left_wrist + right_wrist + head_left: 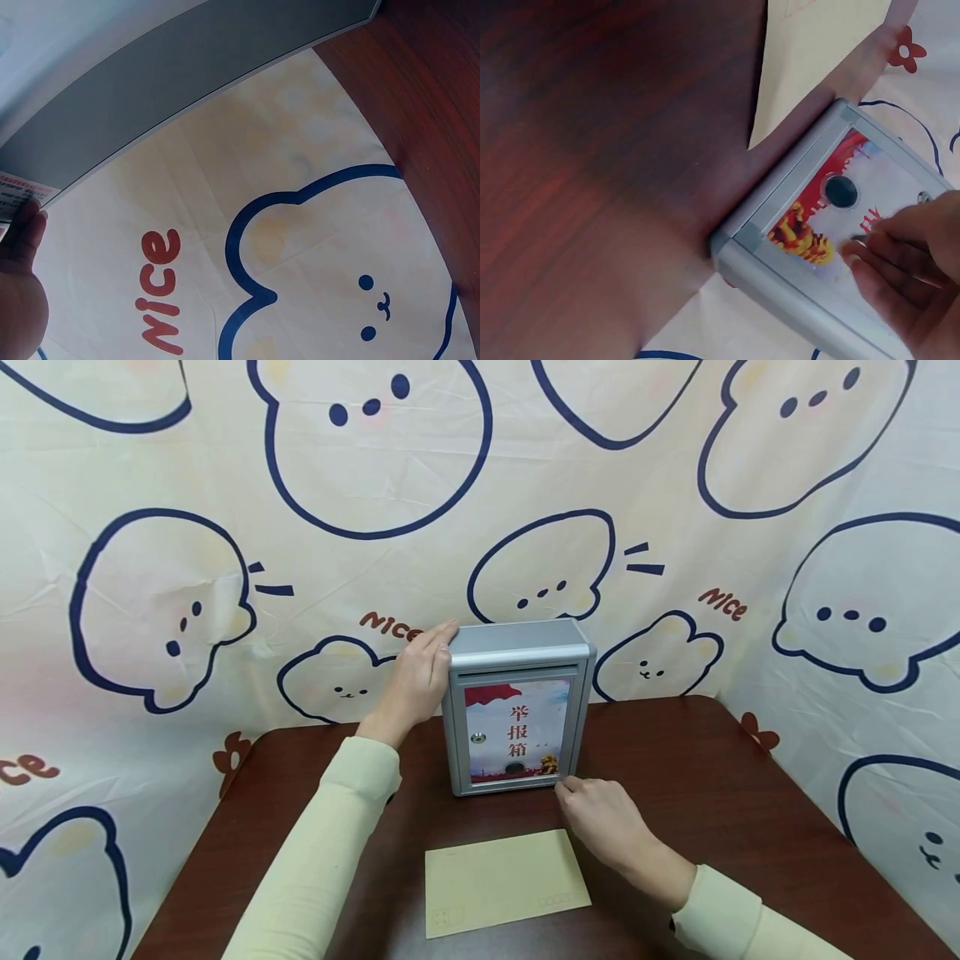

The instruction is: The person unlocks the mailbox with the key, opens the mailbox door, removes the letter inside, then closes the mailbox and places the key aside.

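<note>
A grey metal suggestion box (pixel 517 656) stands upright on the table, its printed front door facing me. A round lock (pixel 478 738) sits at the door's left side, and a dark round spot (pixel 841 191) shows low on the door. My left hand (pixel 416 681) rests with extended fingers against the box's top left edge. In the left wrist view, a fingertip of the left hand (pixel 22 277) meets the box near a printed label (pixel 26 191). At the box's lower right corner, my right hand (pixel 606 818) has curled fingers. The right hand (pixel 911 277) pinches a small metal piece (pixel 860 238), mostly hidden.
A tan envelope (pixel 502 885) lies flat on the dark red-brown table (pixel 675 760) in front of the box. Behind the table hangs a pale cloth (pixel 420 577) printed with cartoon bears. More of this cloth hangs at both sides.
</note>
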Demonstrator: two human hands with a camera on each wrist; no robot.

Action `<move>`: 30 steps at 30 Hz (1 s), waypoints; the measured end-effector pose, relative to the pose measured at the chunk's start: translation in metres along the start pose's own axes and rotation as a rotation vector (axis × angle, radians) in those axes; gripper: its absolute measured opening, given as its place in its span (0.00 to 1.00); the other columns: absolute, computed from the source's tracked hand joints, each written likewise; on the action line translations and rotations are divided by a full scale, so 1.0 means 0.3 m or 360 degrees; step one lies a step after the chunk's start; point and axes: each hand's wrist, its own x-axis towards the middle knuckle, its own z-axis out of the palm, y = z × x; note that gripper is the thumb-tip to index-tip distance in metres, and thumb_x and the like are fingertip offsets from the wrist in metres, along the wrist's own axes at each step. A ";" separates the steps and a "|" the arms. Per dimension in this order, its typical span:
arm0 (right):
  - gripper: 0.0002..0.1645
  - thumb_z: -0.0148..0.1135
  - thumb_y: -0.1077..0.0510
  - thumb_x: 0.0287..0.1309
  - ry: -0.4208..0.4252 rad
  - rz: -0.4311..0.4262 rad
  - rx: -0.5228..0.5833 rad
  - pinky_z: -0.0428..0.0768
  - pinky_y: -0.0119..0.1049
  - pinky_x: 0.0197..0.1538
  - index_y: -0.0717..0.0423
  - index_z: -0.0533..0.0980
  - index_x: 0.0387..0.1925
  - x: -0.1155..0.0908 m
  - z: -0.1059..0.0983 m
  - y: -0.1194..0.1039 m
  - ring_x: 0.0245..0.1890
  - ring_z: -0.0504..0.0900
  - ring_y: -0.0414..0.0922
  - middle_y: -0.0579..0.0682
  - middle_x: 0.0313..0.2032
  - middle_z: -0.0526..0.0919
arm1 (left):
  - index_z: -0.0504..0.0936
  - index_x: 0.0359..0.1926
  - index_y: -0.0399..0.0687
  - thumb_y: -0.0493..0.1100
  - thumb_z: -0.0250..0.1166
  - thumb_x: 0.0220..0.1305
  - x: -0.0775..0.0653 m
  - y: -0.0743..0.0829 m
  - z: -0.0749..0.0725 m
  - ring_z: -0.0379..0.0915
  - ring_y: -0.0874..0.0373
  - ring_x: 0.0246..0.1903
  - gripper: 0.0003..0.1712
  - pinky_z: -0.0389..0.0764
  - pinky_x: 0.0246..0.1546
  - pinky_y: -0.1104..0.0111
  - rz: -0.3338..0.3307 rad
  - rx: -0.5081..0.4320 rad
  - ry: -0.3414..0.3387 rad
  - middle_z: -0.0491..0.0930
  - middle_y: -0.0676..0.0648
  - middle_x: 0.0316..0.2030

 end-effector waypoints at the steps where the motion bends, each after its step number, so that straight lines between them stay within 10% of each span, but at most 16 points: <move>1: 0.08 0.72 0.70 0.51 -0.0037 0.0017 0.0027 0.77 0.35 0.17 0.56 0.84 0.25 -0.006 0.003 0.005 0.18 0.80 0.41 0.47 0.23 0.83 | 0.68 0.75 0.41 0.49 0.36 0.80 0.001 0.000 0.000 0.60 0.49 0.75 0.32 0.59 0.76 0.57 0.0001 -0.0006 -0.0001 0.67 0.42 0.74; 14: 0.18 0.67 0.70 0.53 -0.0380 0.0161 0.0293 0.64 0.32 0.16 0.49 0.76 0.15 -0.066 0.034 0.039 0.16 0.65 0.35 0.43 0.15 0.74 | 0.67 0.75 0.43 0.49 0.37 0.80 -0.002 0.005 0.000 0.59 0.50 0.75 0.31 0.59 0.76 0.57 -0.0016 0.0009 -0.0002 0.65 0.45 0.75; 30: 0.18 0.67 0.71 0.49 -0.0472 0.0078 0.0205 0.70 0.40 0.14 0.51 0.74 0.14 -0.124 0.053 0.026 0.16 0.73 0.44 0.47 0.16 0.74 | 0.67 0.75 0.42 0.49 0.36 0.81 -0.002 0.006 -0.003 0.59 0.50 0.75 0.31 0.58 0.76 0.57 -0.0001 -0.0014 -0.0004 0.66 0.45 0.75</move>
